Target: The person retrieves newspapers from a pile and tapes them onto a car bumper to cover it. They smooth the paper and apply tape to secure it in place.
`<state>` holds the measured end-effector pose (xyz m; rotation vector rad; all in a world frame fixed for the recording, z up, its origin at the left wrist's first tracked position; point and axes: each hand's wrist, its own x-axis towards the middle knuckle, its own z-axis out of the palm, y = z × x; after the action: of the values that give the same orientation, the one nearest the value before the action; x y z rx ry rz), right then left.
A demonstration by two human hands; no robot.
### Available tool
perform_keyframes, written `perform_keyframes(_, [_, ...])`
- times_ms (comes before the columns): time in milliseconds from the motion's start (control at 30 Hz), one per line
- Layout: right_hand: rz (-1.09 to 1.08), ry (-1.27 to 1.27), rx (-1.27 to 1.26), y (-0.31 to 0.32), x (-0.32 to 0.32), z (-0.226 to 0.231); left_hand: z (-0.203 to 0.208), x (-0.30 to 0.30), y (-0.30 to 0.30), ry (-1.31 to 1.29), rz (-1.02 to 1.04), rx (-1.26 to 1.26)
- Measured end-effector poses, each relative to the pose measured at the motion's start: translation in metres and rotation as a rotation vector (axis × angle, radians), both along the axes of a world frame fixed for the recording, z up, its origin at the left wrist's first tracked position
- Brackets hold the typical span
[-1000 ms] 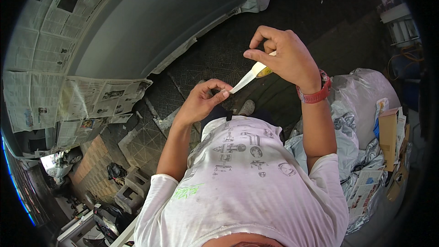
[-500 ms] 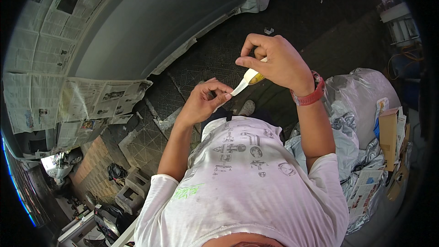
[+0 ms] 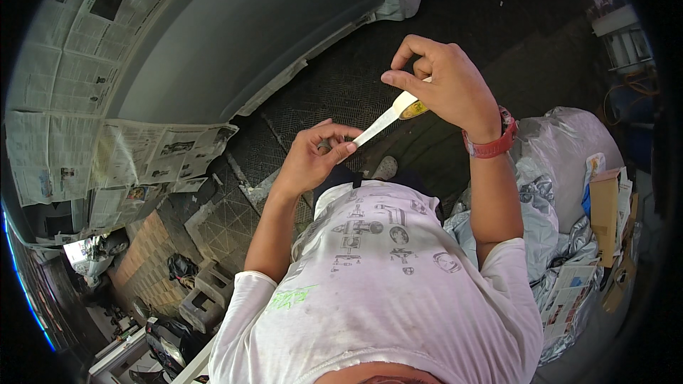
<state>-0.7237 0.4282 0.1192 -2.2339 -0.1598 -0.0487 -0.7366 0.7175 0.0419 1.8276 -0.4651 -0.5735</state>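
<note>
Above the dark floor (image 3: 498,35), in front of the person's chest, the right hand (image 3: 445,85) is closed around a roll of masking tape (image 3: 410,107) (mostly hidden by the fingers). A pale strip of tape (image 3: 373,126) runs down-left from it to the left hand (image 3: 316,156), whose fingertips pinch its free end. Newspaper sheets (image 3: 142,163) cover the grey panel (image 3: 235,35) at upper left.

brown cardboard box (image 3: 605,205) | upright, far right | beside silver sheeting (image 3: 562,142)
</note>
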Motion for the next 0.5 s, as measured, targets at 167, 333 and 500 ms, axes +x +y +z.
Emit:
perform_keyframes(167, [0.028,0.028,0.03,0.005,-0.002,0.003,-0.003,-0.002,0.001,0.159,0.022,-0.11])
perform_keyframes(333, [0.071,-0.016,0.044,0.013,-0.003,0.001,-0.007,-0.001,0.003,0.036,-0.038,-0.013])
perform_keyframes(500, [0.091,-0.013,0.026,0.018,-0.004,0.001,0.004,0.0,-0.002,0.031,-0.062,-0.003])
